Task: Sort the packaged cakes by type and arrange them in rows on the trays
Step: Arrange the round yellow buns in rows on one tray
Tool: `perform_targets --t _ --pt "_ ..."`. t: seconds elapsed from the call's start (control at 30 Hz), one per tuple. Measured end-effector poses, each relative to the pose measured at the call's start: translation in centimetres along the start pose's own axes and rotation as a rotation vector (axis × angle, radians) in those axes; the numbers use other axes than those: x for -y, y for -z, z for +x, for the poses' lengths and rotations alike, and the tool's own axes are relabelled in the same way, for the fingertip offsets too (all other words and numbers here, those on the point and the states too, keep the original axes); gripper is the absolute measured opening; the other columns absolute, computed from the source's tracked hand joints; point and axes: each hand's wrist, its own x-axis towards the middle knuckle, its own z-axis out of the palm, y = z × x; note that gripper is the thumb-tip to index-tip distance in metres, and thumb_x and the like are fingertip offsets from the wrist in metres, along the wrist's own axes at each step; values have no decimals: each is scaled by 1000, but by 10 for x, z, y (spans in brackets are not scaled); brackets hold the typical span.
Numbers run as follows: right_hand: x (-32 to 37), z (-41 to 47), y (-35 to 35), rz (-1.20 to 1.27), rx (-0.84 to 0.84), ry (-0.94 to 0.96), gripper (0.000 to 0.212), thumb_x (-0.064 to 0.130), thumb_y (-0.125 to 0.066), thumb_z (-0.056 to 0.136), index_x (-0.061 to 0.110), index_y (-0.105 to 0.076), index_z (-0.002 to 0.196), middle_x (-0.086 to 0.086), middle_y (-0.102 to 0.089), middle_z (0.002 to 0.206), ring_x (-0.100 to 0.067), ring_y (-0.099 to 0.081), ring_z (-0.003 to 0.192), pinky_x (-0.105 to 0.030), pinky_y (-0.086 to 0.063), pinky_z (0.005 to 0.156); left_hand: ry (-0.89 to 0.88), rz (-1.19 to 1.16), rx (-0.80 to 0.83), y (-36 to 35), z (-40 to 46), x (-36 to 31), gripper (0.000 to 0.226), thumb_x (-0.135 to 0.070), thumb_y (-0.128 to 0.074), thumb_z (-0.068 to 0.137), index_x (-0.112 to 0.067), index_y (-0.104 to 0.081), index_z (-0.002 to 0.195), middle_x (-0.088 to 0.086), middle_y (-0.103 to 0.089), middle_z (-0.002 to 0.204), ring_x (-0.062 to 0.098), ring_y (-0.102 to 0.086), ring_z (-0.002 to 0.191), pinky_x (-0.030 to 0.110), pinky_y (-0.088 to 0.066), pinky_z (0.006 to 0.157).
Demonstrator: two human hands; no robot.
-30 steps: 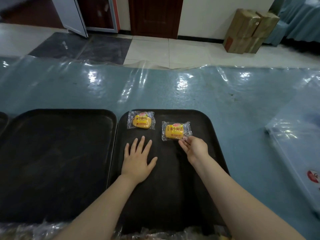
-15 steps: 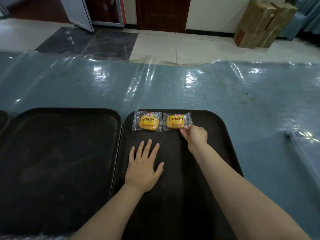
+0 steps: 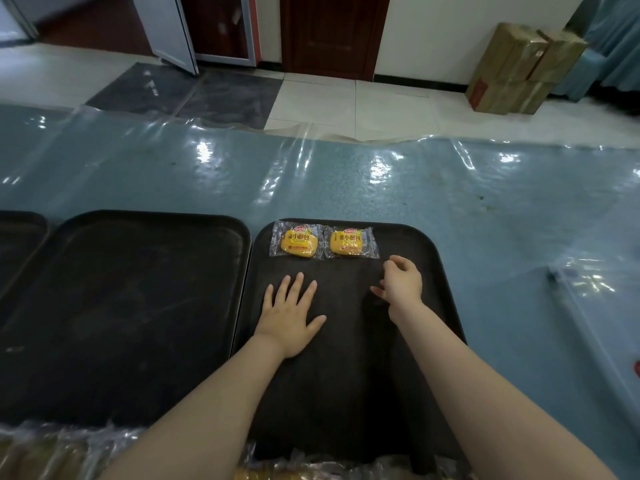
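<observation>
Table: a blue cloth under glossy clear film fills the view from nine to three o'clock; cardboard boxes stand on the floor at one o'clock.
Trays: the empty dark tray lies at nine o'clock, edge to edge with the working tray at centre; a sliver of a third shows at the far left.
Supply: crinkled wrappers of more packaged cakes show along the six-to-seven o'clock edge, blurred.
Left hand: the left hand rests flat on the working tray with fingers spread and straight, holding nothing — it has barely shifted over the last second.
Right hand: the right hand, at three o'clock of the left, is off the tray surface with fingers loosely curled around nothing.
Cakes: the first cake and the second cake, both yellow in clear wrap, sit at the tray's twelve o'clock rim with their wrapper edges touching.
Change: a second ago the right fingers pinched the second cake, lower down and askew; half a second ago they pressed it up beside the first. Now they have let go and drawn back toward four o'clock.
Meaning: this placement looks finished — a row of one type is begun, two pieces long. Most of the task remains; the next move is likely a reach to the supply.
</observation>
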Motion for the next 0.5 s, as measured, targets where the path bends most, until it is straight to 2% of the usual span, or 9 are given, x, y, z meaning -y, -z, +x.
perform_targets --t 0.2,0.33,0.5 --pt "-14 -41 36 -63 72 22 26 13 -52 100 20 -56 125 -5 -59 108 -21 -61 95 -31 -58 73 -6 -94 65 14 -25 -9 66 -51 -36 101 -28 -11 158 1 2 166 24 2 152 44 -5 123" --pt "-28 -75 53 -108 129 43 24 11 -52 100 19 -55 122 -5 -61 108 -22 -63 94 -33 -58 78 19 -165 142 22 -47 -13 63 -45 -41 101 -24 -21 157 0 -7 166 25 -6 152 44 -17 121" --pt "-42 -120 74 -306 236 258 22 15 -55 98 25 -55 118 1 -64 105 -15 -65 85 -34 -59 72 25 -381 126 23 -92 -25 59 -36 -48 101 -19 -29 154 -2 -27 160 21 -23 147 37 -25 119"
